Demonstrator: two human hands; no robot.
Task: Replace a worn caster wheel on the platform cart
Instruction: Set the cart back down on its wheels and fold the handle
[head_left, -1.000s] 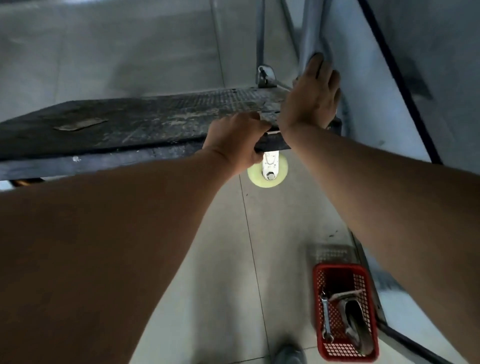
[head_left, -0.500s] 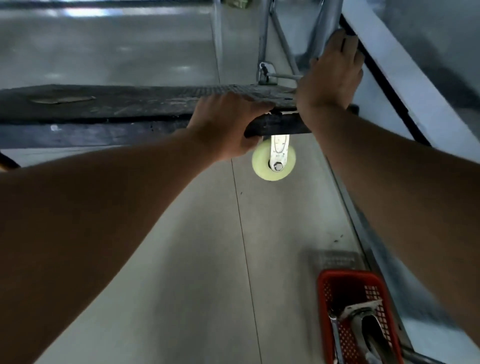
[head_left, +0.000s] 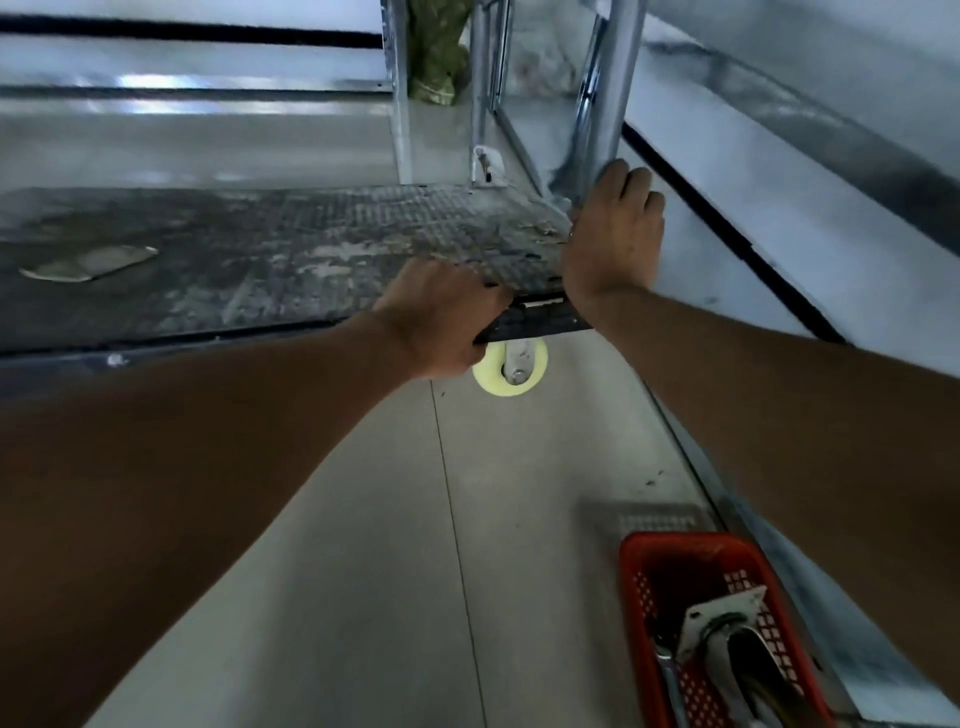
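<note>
Open tiled floor (head_left: 363, 519) was left across the lower centre. The cart (head_left: 260, 249) deck was spread over the upper left. A basket (head_left: 639, 561) with a caster (head_left: 727, 618) was set lower right. The deck's near edge was clasped by the left hand (head_left: 441, 319). The post (head_left: 608, 104) foot was gripped by the right hand (head_left: 615, 234). The wheel (head_left: 511, 371) was mounted under the deck corner, mid-frame.

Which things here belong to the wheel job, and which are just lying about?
Job: black platform cart deck, pale yellow caster wheel, red plastic basket, dark caster with metal plate inside.
Lying about: green bundle, flat grey scrap on deck.
</note>
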